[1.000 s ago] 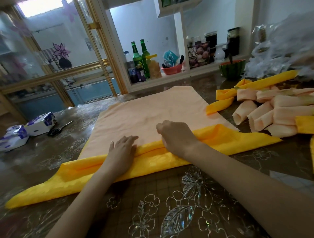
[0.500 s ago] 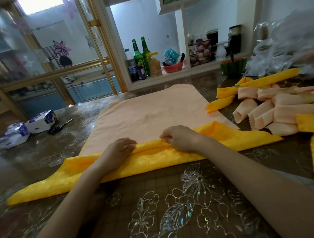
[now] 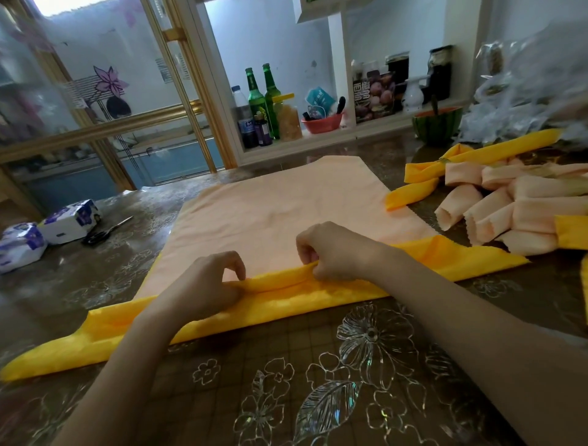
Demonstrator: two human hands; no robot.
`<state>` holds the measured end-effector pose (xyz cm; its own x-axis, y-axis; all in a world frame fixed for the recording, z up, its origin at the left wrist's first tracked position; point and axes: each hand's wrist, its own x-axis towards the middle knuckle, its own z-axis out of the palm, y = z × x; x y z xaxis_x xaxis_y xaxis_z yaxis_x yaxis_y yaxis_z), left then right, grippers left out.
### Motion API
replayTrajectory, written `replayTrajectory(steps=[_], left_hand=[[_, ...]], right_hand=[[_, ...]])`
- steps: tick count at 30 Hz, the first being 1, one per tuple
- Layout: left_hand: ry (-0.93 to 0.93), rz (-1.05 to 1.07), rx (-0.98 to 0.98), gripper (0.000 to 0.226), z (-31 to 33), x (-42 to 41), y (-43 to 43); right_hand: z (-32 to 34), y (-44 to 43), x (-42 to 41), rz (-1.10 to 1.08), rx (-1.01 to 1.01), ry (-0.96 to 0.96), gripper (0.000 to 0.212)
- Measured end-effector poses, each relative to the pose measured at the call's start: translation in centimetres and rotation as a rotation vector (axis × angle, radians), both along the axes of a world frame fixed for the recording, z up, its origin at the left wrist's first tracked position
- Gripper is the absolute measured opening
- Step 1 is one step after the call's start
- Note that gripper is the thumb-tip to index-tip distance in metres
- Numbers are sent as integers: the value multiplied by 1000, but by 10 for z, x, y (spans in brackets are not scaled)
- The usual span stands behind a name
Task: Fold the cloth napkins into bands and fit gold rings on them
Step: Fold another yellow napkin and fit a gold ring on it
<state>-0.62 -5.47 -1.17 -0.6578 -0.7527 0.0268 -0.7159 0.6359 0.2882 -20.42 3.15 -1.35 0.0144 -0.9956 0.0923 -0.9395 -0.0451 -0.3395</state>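
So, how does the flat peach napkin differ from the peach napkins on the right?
The flat peach napkin lies spread open; the peach napkins on the right are rolled into tubes. The flat one is single, with the left hand and right hand pinching a yellow napkin along its near edge; the rolled ones lie piled, untouched. Both share the peach colour.

Daylight only; scene dim overall. Source: window [image 3: 70, 3] at 11 o'clock, blown out white. Back wall [image 3: 280, 47] at 12 reads cool blue. Glossy table cover [image 3: 318, 414] gives sharp glints on its embossed flowers at 6 and a broad sheen at 9. Shadows are soft, faintest along the near edge of the yellow napkin [image 3: 318, 297]. Gold door frame [image 3: 191, 95] bows at 11. Plastic bags [image 3: 525, 79] at 2 are smeared and unsharp.
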Motion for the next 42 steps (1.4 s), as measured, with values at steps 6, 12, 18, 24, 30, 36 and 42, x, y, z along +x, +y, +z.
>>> replayTrajectory(steps=[6, 12, 18, 24, 30, 36, 42], left_hand=[[-86, 21, 64, 27, -7, -7, 2], [-89, -2, 63, 12, -4, -3, 1], [57, -36, 60, 27, -3, -6, 7], [47, -95, -8, 15, 1, -5, 10], [-155, -126, -60, 26, 7, -11, 22], [-279, -76, 213, 13, 7, -17, 27], [-278, -43, 126, 24, 1, -22, 22]], right_hand=[[0, 4, 15, 18, 172, 200, 21], [12, 8, 4, 17, 261, 49, 17], [1, 5, 0, -32, 171, -16, 28], [3, 4, 3, -18, 143, -57, 20], [1, 7, 17, 39, 196, 132, 26], [7, 20, 39, 81, 105, 499, 13], [14, 24, 36, 63, 314, 410, 25]])
